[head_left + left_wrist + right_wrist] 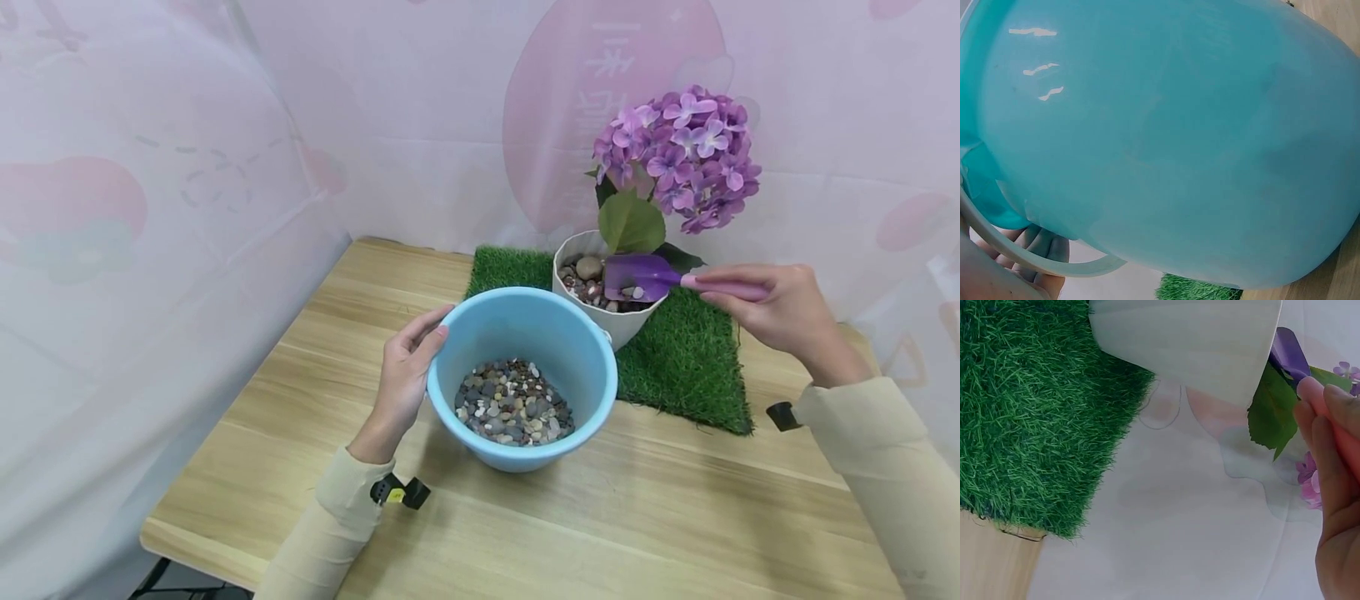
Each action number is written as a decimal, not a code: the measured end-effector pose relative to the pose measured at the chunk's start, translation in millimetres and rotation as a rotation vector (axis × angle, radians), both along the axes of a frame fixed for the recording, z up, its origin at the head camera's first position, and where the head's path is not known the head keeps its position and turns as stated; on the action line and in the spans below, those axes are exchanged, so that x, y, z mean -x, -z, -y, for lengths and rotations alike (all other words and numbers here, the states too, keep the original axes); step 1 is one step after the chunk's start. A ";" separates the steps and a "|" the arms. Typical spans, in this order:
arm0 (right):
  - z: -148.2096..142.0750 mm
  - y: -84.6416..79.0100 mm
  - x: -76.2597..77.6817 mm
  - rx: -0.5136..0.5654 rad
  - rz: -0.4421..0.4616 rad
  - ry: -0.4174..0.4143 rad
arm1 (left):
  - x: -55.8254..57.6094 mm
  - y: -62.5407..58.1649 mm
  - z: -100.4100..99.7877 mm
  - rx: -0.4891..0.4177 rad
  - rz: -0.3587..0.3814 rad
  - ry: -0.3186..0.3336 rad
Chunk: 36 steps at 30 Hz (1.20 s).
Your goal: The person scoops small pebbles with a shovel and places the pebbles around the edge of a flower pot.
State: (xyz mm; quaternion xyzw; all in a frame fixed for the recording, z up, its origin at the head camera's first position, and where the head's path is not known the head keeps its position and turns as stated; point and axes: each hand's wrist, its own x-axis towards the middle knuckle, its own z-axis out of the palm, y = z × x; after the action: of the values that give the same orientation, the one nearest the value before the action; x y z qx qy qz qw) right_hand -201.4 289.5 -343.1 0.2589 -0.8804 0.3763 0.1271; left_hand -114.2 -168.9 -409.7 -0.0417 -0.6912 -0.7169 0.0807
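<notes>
My left hand (401,375) grips the left rim of a light-blue bucket (517,458), thumb at the edge. Pebbles of mixed colours (513,404) cover the bucket's bottom. In the left wrist view the bucket's wall (1166,137) fills most of the picture, and fingers show beyond its pale carrying handle (1063,269). My right hand (787,312) holds a small garden trowel (645,277) by its pink handle. The trowel's purple blade lies over the stones (588,268) in a white flowerpot (600,321). Fingers wrap the trowel handle in the right wrist view.
A purple hydrangea (682,158) with green leaves rises from the flowerpot. Under the pot lies a mat of artificial grass (690,367). The wooden table (262,433) meets printed white curtain cloth (420,108) at the back and left.
</notes>
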 end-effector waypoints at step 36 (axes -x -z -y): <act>69.4 -48.5 -47.3 0.114 -0.655 -0.323 | 0.8 -0.2 -0.7 -0.014 -0.001 -0.003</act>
State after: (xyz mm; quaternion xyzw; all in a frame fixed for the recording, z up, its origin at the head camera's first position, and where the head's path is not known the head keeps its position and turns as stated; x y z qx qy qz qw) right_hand -154.1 220.1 -294.6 0.4937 -0.7184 0.3372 0.3556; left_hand -115.0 -168.2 -409.4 -0.0402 -0.6864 -0.7214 0.0824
